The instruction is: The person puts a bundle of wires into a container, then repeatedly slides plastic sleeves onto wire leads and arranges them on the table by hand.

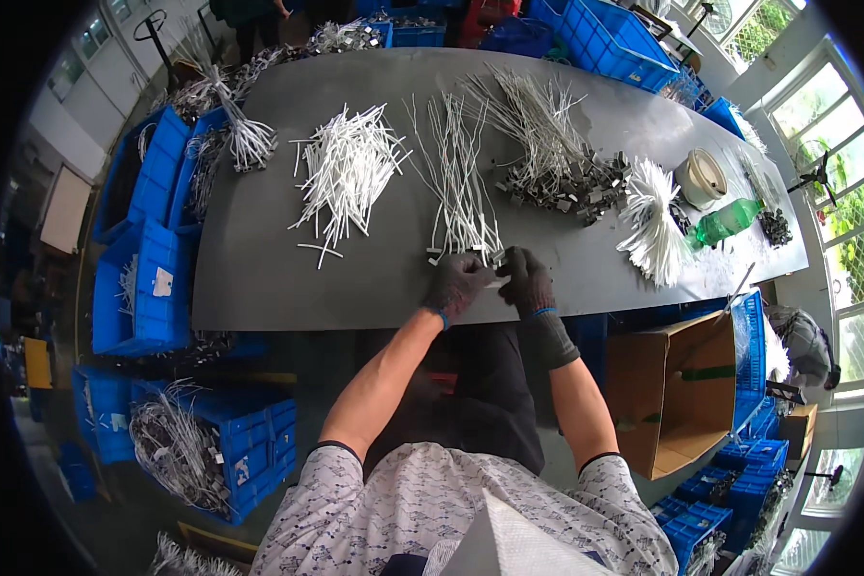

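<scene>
My left hand [459,285], in a dark knit glove, is closed in a pinch close to the table's near edge. Beside it my right hand [528,281], gloved the same way, is closed too. A small pale piece [498,282] shows between the fingertips of both hands; its kind is too small to make out. Just beyond my hands lies a spread of thin wires [459,182], their dark clip-like ends toward me. Left of them is a loose pile of short white tubes [350,168]. More wires with dark metal ends [557,173] are heaped to the right.
The grey table [269,278] also carries a bundle of white tubes [655,226], a green bottle [730,223] and a pale tub [703,179]. Blue crates [144,288] stand along the left side. An open cardboard box [686,389] is by my right side.
</scene>
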Tool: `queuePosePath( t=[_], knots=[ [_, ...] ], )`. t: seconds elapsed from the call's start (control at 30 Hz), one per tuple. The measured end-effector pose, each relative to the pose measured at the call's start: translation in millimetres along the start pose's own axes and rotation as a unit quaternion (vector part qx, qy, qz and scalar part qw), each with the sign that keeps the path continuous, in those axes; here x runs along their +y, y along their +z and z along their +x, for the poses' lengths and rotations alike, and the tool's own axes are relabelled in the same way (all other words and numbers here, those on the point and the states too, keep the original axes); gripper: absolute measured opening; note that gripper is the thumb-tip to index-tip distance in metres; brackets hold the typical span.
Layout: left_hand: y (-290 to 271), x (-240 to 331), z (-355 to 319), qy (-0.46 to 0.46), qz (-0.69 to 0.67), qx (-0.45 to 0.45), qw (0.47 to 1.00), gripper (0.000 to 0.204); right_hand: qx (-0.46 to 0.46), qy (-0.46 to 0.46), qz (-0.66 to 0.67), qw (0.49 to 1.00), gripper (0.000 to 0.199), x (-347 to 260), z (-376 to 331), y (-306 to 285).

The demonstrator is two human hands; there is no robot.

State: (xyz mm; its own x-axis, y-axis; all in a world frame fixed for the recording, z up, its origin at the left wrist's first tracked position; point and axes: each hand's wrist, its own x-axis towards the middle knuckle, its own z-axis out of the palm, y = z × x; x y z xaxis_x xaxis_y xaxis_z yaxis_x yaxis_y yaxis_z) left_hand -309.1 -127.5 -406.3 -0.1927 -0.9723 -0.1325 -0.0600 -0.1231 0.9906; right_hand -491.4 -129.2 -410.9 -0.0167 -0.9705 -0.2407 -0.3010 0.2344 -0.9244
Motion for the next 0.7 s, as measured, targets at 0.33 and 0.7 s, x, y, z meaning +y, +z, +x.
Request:
queuePosePath(
  t=[0.33, 0.7],
  knots=[
    [-46.6, -72.8, 123.3, -0.020, 0.295, 0.180, 0.938, 0.045, 0.131, -0.113, -0.362, 0.916, 0.055, 16.9, 139.7, -11.0],
    [-6.3, -110.9, 186.1, -0.057, 0.313, 0.037, 0.947, 0.053, -0.013, -0.022, -0.211, 0.977, 0.070, 19.9, 201.8, 40.3]
  ],
)
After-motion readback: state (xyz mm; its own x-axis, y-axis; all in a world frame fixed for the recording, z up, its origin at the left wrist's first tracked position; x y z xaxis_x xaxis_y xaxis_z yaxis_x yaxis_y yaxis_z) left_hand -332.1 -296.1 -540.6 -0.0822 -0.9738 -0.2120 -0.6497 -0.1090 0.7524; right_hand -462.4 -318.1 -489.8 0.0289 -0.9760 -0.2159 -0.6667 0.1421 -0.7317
